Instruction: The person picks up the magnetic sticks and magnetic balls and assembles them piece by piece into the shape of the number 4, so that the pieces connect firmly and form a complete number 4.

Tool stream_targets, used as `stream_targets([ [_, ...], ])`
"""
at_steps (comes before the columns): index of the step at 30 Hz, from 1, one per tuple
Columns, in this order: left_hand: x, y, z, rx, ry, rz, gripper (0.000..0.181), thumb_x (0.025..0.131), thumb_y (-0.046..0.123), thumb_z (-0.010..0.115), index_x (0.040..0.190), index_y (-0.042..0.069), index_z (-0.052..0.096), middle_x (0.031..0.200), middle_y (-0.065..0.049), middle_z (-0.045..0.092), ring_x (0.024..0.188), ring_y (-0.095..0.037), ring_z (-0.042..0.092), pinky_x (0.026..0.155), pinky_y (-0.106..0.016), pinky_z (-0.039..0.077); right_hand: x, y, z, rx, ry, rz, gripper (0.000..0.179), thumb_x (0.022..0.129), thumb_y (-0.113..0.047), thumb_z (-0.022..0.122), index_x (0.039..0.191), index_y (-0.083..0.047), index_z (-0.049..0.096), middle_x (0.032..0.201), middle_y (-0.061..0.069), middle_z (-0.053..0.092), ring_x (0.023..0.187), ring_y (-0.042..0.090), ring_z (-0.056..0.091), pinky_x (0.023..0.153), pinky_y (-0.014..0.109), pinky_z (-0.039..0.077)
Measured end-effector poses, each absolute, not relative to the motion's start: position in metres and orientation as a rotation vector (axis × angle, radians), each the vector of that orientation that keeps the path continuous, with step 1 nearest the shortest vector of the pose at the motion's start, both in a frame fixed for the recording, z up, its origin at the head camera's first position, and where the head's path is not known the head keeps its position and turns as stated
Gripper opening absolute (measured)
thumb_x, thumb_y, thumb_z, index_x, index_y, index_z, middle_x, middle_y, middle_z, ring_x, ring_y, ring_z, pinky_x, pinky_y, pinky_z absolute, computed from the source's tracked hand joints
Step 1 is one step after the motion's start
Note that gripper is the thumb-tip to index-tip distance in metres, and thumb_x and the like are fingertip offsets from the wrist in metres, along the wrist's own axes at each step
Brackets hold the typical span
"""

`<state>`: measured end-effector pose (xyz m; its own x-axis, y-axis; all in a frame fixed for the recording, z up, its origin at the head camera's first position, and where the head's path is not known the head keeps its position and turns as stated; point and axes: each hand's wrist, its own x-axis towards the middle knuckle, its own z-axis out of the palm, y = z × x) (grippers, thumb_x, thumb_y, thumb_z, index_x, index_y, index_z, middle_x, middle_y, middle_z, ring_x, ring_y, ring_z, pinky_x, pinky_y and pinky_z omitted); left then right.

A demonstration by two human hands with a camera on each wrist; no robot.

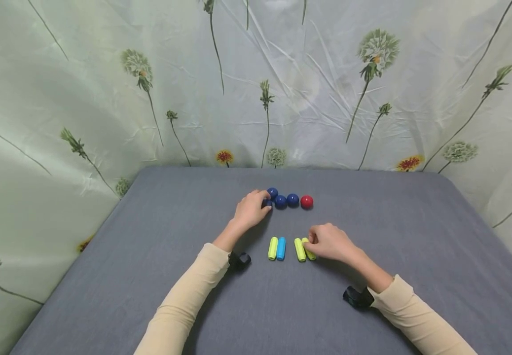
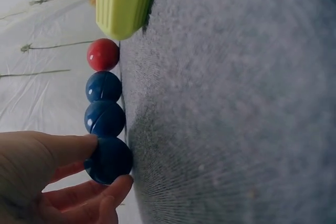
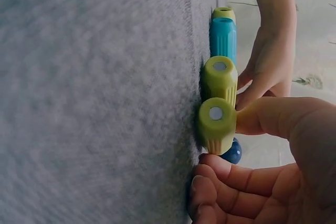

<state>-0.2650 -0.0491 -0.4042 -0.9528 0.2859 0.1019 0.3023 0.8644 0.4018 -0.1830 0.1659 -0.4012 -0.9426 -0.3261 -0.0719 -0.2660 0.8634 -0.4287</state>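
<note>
My left hand (image 1: 251, 209) pinches a dark blue ball (image 2: 109, 161) between thumb and fingers at the left end of a row. Beside it lie more blue balls (image 1: 293, 200), and a red ball (image 1: 307, 201) ends the row on the right. One blue ball (image 1: 272, 193) sits slightly behind the others. Nearer the front, my right hand (image 1: 330, 241) holds a ridged yellow-green stick (image 3: 216, 124) by its sides. Another yellow-green stick (image 1: 300, 250) lies right next to that one. To their left, a yellow-green stick (image 1: 273, 248) and a blue stick (image 1: 281, 248) lie side by side.
A grey cloth covers the table (image 1: 149, 276). Behind it and along the sides hangs a pale curtain (image 1: 309, 88) with a dandelion print. Black wrist straps (image 1: 358, 297) sit at both sleeve cuffs.
</note>
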Motion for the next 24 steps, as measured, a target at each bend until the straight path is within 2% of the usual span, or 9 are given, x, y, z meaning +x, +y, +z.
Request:
stream_targets([
  [5, -0.261, -0.051, -0.403, -0.490, -2.989, -0.653, 0.027, 0.089, 0.021, 0.064, 0.114, 0.012, 0.062, 0.110, -0.009, 0.063, 0.099, -0.026, 0.061, 0.080, -0.041, 0.051, -0.182, 0.164, -0.400, -0.443, 2.892, -0.640, 0.013, 0.078, -0.019, 0.063, 0.071, -0.010, 0.059, 0.059, -0.003, 0.050, 0.053, 0.008, 0.043, 0.050, 0.023, 0.031],
  [12, -0.258, -0.058, -0.408, -0.537, -2.998, -0.777, 0.029, 0.088, 0.015, 0.062, 0.117, 0.012, 0.066, 0.101, -0.012, 0.058, 0.083, -0.021, 0.051, 0.072, -0.033, 0.043, -0.181, 0.162, -0.399, -0.494, 2.925, -0.587, 0.010, 0.075, -0.019, 0.064, 0.074, -0.010, 0.060, 0.062, -0.003, 0.051, 0.056, 0.009, 0.043, 0.051, 0.023, 0.032],
  [18, -0.256, -0.068, -0.413, -0.571, -2.947, -0.950, 0.025, 0.087, 0.012, 0.063, 0.111, 0.006, 0.065, 0.109, -0.015, 0.062, 0.100, -0.027, 0.058, 0.088, -0.041, 0.046, -0.183, 0.164, -0.402, -0.510, 2.933, -0.602, 0.008, 0.075, -0.017, 0.065, 0.078, -0.010, 0.061, 0.066, -0.002, 0.055, 0.058, 0.009, 0.044, 0.051, 0.023, 0.033],
  [24, -0.256, -0.072, -0.412, -0.624, -2.941, -1.018, 0.026, 0.086, 0.015, 0.066, 0.111, 0.007, 0.062, 0.109, -0.016, 0.065, 0.102, -0.029, 0.059, 0.088, -0.042, 0.047, -0.193, 0.170, -0.403, -0.518, 2.958, -0.669, 0.011, 0.079, -0.016, 0.065, 0.086, -0.008, 0.062, 0.074, 0.001, 0.061, 0.061, 0.009, 0.048, 0.053, 0.023, 0.037],
])
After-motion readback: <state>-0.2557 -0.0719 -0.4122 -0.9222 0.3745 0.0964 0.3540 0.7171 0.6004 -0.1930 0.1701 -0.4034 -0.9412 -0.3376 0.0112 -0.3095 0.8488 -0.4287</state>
